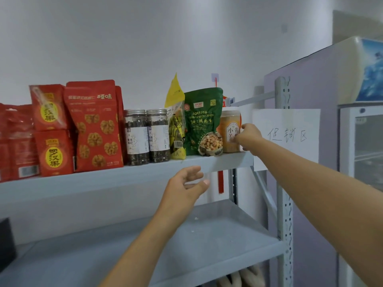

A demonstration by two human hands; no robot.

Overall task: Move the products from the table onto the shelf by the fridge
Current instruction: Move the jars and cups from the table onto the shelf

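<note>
On the grey upper shelf point(124, 177) a row of products stands: red pouches point(93, 129), two clear jars point(147, 135) of dark contents, a yellow bag point(176, 112) and a green peanut pouch point(202, 119). At the right end stands an orange jar point(229, 131). My right hand point(247, 136) reaches up and grips this jar from its right side, fingers curled round it. My left hand point(186, 185) hovers below the shelf's front edge, fingers relaxed and spread, holding nothing.
A lower grey shelf point(207, 241) lies beneath, with a dark box point(6, 243) at its far left. A fridge point(360, 141) stands to the right, behind the rack's perforated upright point(285, 183). A handwritten paper sign point(288, 135) hangs between the rack and the fridge.
</note>
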